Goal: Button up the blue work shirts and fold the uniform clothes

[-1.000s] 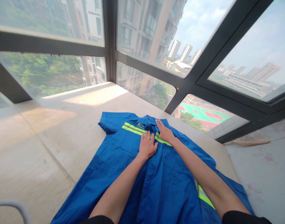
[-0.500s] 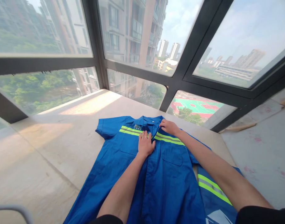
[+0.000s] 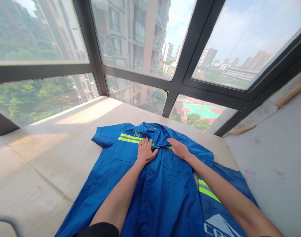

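Observation:
A blue short-sleeved work shirt (image 3: 175,191) lies front up, with yellow-green and grey reflective stripes and a small printed logo on the chest. Flat on its front placket, just below the neck opening, rests my left hand (image 3: 145,151), fingers outstretched and a ring on one of them. My right hand (image 3: 180,148) has its fingers closed on the right front edge near the collar; its thumb is hidden. Cloth there is pulled down and folded over, covering most of the right chest stripe.
Another blue garment (image 3: 229,200) with a reflective stripe and white print lies under the shirt's right side. The pale stone sill (image 3: 41,164) runs up to dark window frames (image 3: 175,102). A papered wall (image 3: 271,158) borders the right. A grey curved bar (image 3: 12,220) shows at lower left.
My right hand has drawn the right collar edge down and toward me, so the cloth folds over the stripe. My left hand stays flat on the placket. The view has shifted slightly right.

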`<state>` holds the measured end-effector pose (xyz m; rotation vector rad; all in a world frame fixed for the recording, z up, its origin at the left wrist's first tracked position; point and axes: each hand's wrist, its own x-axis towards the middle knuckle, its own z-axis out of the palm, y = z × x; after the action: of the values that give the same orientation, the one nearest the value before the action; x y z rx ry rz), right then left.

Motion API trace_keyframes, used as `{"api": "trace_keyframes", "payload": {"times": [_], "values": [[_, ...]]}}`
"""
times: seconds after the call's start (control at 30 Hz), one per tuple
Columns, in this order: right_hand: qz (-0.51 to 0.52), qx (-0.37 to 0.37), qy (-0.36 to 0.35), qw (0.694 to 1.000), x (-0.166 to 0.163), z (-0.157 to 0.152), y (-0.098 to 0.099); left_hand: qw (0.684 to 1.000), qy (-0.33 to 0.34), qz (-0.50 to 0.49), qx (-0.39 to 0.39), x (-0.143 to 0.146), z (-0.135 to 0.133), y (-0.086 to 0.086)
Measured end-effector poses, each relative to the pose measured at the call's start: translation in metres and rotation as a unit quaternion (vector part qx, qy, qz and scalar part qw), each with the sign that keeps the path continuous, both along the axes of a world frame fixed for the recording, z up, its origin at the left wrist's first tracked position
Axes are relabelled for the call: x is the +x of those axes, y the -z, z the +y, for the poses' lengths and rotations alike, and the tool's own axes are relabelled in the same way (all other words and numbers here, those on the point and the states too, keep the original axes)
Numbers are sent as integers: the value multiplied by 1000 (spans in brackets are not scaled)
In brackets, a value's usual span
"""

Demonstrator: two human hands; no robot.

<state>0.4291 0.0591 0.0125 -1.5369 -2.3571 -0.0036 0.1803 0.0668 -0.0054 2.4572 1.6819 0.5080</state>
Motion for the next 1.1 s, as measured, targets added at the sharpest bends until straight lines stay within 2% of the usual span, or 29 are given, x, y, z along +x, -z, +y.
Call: {"api": "trace_keyframes", "payload": {"times": [0.13,0.27,0.33,0.47,0.6,0.7,0.77,0.93,1.0,1.1], "values": [[67,35,105,992,-12,10,-8,1000,-4,-10,-12,0,0,-2],[137,-6,226,964,-15,31,-18,999,-14,-33,-3,0,-2,-2],[147,-35,259,954,-12,45,-24,998,-21,-57,-3,-1,0,-3],[133,-82,256,954,-6,72,-33,992,-39,-118,-35,-9,16,-17],[107,-131,232,958,-9,94,-37,987,-86,-139,-9,-25,52,-47],[91,-149,226,958,-18,108,-37,986,-120,-106,44,-33,83,-71],[83,-154,234,956,-24,116,-36,988,-141,-56,33,-33,102,-81],[74,-152,274,947,-26,131,-45,978,-161,34,-127,-30,138,-85],[79,-133,284,946,-21,134,-55,978,-160,32,-133,-30,146,-86],[103,-74,308,943,-12,134,-71,982,-168,20,-86,-32,150,-92]]}}
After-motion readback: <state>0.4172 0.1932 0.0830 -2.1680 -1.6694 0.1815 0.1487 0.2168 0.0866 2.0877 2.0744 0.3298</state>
